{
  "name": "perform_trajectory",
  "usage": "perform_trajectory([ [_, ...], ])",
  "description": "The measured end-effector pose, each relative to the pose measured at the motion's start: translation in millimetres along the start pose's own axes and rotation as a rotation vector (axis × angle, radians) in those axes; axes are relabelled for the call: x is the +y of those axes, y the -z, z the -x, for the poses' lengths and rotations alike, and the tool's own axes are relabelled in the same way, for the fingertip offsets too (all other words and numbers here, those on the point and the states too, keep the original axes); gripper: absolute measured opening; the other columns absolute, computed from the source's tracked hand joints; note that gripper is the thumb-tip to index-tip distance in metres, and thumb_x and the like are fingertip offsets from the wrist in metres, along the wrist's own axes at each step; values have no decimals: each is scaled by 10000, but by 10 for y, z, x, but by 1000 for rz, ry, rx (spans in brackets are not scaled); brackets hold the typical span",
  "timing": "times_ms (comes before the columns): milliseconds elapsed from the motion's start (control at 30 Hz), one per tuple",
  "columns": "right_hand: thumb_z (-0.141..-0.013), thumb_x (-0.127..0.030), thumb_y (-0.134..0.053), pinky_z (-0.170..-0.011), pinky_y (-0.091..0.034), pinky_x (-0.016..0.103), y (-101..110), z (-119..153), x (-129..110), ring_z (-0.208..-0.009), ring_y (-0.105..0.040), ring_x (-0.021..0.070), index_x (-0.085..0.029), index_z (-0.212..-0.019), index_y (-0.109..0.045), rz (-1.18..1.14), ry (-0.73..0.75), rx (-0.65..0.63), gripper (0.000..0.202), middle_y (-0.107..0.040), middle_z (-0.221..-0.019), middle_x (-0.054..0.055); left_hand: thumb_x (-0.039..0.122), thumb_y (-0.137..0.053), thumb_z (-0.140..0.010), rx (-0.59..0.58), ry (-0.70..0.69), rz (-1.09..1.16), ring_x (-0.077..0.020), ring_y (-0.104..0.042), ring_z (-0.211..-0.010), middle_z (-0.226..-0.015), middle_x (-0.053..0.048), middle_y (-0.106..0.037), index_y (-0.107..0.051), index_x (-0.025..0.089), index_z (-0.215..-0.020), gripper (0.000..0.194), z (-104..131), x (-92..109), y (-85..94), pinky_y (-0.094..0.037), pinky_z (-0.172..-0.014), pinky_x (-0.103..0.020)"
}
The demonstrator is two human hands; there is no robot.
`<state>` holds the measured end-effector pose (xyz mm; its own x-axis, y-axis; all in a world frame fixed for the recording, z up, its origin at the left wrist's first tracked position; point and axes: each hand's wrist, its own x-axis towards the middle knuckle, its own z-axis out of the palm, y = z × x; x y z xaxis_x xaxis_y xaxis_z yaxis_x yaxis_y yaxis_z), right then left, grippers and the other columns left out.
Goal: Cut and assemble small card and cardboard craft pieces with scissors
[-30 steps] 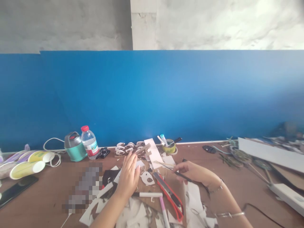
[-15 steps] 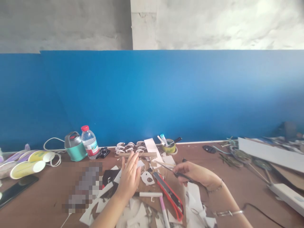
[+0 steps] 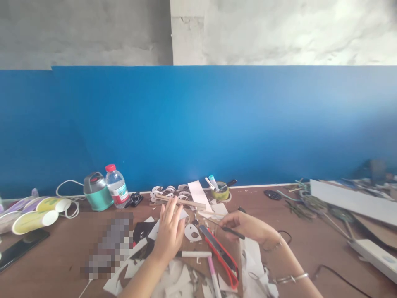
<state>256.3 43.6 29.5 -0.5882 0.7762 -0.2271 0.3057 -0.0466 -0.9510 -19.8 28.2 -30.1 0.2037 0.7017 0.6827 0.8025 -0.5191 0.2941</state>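
Note:
My left hand (image 3: 169, 236) is at the middle of the table with its fingers stretched forward. Its fingertips are at a long thin cardboard strip (image 3: 194, 203), which tilts down to the right; the exact grip is partly hidden. In my right hand (image 3: 248, 227) is a pair of scissors (image 3: 232, 232) with black handles, the blades pointing left near the strip's right end. Between the hands lie a white cut-out with holes (image 3: 192, 233) and a red utility knife (image 3: 221, 256). Several similar white cut-outs (image 3: 170, 190) lie behind the strip.
Paper scraps (image 3: 176, 279) and markers (image 3: 196, 254) cover the near middle. A tape roll (image 3: 220, 193) holding pens stands behind. At left are a water bottle (image 3: 117, 188), a teal container (image 3: 98, 198), paper cups (image 3: 35, 222) and a phone (image 3: 23, 250). A power strip (image 3: 376, 256) lies right.
The cardboard strip has gone from nearly level to tilted, its left end higher. My right hand has moved slightly left with the scissors. My left hand has hardly moved.

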Motion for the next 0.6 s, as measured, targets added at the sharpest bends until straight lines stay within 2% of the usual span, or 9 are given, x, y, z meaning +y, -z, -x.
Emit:
perform_trajectory([
  [67, -697, -298, -690, -498, -369, 203, -57, -56, -29, -487, -440, 74, -141, -897, -707, -39, 35, 33, 255, -562, -558, -32, 215, -409, -932, 80, 94, 70, -323, -249, -1405, -1509, -135, -305, -518, 222, -1263, 348, -9, 48, 24, -307, -1081, -543],
  [100, -694, -307, -692, -497, -357, 205, -90, -90, -34, -490, -430, 75, -139, -907, -705, -52, 51, 54, 271, -548, -554, -35, 238, -434, -923, 115, 141, 121, -325, -299, -1376, -1472, -142, -345, -561, 222, -1198, 304, -16, 73, 40, -360, -1044, -513],
  [167, -694, -319, -687, -495, -336, 206, -162, -165, -29, -505, -424, 79, -140, -922, -703, -60, 73, 89, 291, -536, -562, -35, 290, -471, -905, 163, 245, 244, -299, -487, -1201, -1236, -140, -537, -620, 217, -1028, 207, -37, 122, 72, -440, -943, -439],
  [233, -694, -322, -682, -493, -319, 204, -242, -236, -13, -515, -421, 80, -141, -922, -704, -57, 77, 108, 292, -527, -566, -35, 361, -492, -889, 110, 367, 413, -235, -598, -877, -863, -70, -613, -612, 208, -812, 208, -66, 164, 95, -478, -767, -334],
  [267, -692, -321, -682, -493, -314, 204, -284, -267, -5, -515, -419, 80, -141, -918, -705, -58, 75, 114, 290, -522, -561, -36, 401, -493, -884, 59, 445, 506, -202, -582, -727, -712, -27, -578, -585, 209, -729, 263, -84, 184, 102, -460, -673, -294],
  [333, -685, -314, -685, -498, -317, 207, -367, -314, 1, -513, -426, 83, -140, -914, -703, -69, 68, 122, 288, -523, -553, -37, 478, -507, -855, -22, 588, 657, -169, -525, -585, -571, 15, -512, -553, 206, -628, 357, -120, 226, 113, -410, -581, -266],
  [433, -678, -288, -696, -509, -322, 207, -469, -354, -5, -514, -434, 80, -136, -911, -700, -46, 55, 138, 279, -552, -567, -31, 526, -559, -797, -71, 783, 799, -168, -527, -559, -560, 13, -550, -592, 195, -642, 367, -167, 291, 132, -395, -551, -262],
  [600, -695, -254, -688, -523, -355, 201, -549, -404, 35, -524, -473, 81, -151, -926, -695, -79, 61, 123, 253, -580, -586, -30, 484, -653, -724, 31, 926, 1047, -222, -627, -791, -757, -50, -684, -633, 178, -706, 308, -184, 319, 148, -471, -708, -298],
])
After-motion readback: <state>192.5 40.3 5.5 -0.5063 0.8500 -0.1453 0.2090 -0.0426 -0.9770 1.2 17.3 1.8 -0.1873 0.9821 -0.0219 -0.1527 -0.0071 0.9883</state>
